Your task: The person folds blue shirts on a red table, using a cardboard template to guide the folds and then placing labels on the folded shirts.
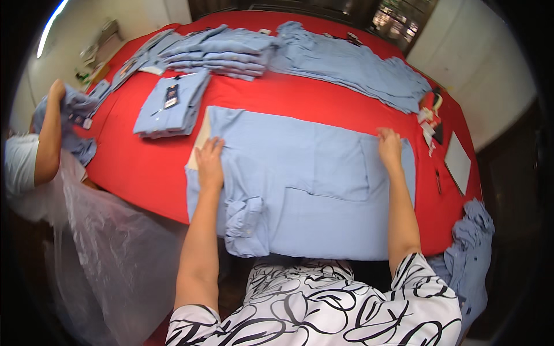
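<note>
Shirt partly hides a beige strip. Left hand rests open, fingers spread, at shirt's left edge; right hand bends near its right, grip unclear.

1. Red-covered table; I take its far edge as 12 o'clock.
2. 11 o'clock: layered stack of folded blue shirts.
3. 10 o'clock: smaller folded pile, dark tag on top.
4. 1 o'clock: long, loose spread of blue garments.
5. Between 2 and 3: crumpled white scraps.
6. 3 o'clock: flat white sheet; slim dark pen-like object near it.
7. Near 4: bunched blue cloth.
8. 8 o'clock: clear plastic sheeting.
9. 9 o'clock: I see a co-worker, pale sleeve, arm bent up beside a tagged garment.
</note>
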Motion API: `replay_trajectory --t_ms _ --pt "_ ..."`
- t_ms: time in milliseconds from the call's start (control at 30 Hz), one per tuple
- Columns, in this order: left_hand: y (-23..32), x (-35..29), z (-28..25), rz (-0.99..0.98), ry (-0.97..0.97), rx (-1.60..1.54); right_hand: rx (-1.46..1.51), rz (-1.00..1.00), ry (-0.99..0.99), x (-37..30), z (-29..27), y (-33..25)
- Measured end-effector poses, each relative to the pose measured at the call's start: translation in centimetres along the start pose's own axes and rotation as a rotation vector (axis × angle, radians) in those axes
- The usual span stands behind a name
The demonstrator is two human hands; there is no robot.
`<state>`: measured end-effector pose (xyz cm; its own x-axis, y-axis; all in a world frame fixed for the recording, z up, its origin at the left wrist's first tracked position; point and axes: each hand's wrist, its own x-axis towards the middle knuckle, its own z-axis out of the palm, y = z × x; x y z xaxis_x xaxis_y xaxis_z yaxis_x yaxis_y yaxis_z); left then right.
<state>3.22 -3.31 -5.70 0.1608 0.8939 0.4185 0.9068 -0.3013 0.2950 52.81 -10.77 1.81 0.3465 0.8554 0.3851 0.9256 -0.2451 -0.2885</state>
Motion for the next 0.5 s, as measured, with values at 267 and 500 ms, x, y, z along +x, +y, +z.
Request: replay_trajectory --t_ms 267,500 --pt "-1.6 -0.3 1.4 0.004 0.092 -0.193 0.236 0.073 -0.136 1.8 -0.7 1.9" --pt "1.7 0.2 -0.2 -0.014 0.084 -0.043 0.382 0.020 -0.090 -2.4 2.7 3.9"
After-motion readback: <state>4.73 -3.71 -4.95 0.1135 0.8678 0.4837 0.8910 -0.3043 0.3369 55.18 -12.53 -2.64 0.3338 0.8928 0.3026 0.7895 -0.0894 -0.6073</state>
